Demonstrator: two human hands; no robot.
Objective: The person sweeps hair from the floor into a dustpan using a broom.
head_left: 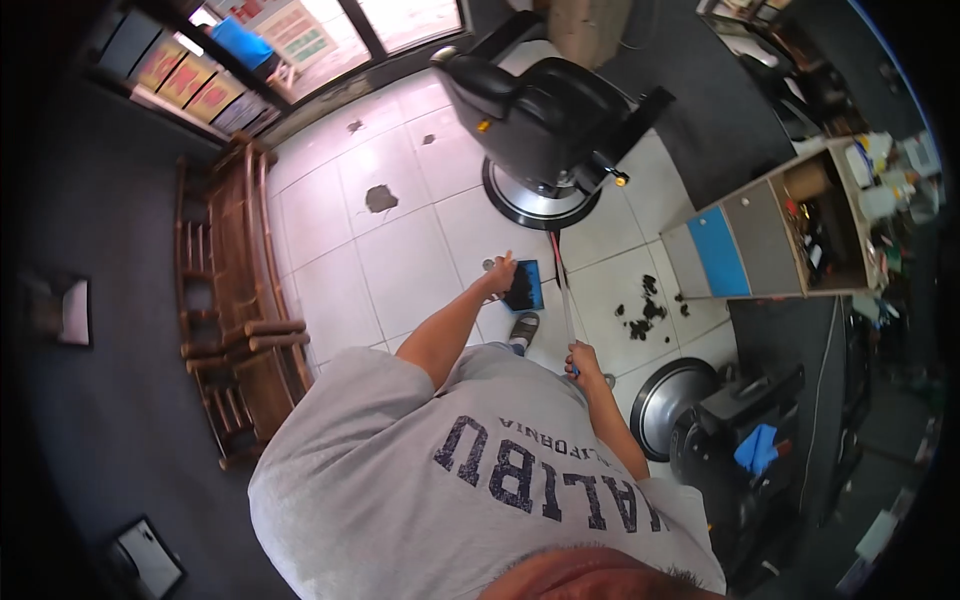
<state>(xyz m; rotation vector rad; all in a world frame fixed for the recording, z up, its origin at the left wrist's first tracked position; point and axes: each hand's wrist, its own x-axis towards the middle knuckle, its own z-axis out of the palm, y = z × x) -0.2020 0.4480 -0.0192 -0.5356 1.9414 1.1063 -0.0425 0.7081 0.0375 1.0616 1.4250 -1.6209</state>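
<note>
My left hand (499, 274) is closed at the near side of a blue dustpan (536, 287), apparently round its handle, which the hand mostly covers. A heap of dark hair clippings (520, 288) lies in the pan. In my right hand (581, 362) is the long thin handle of a broom (567, 300), running forward over the tiles to a reddish part near the barber chair base. The broom's sweeping end is hard to make out. Loose black hair clumps (645, 312) are scattered on the floor to the right of the broom.
A black barber chair (550, 110) stands ahead on a round metal base. Another chair base (672, 400) is close on my right. Along the right wall is a cabinet with a blue door (720, 252). A wooden bench (225, 270) lines the left. One floor tile has a broken patch (381, 198).
</note>
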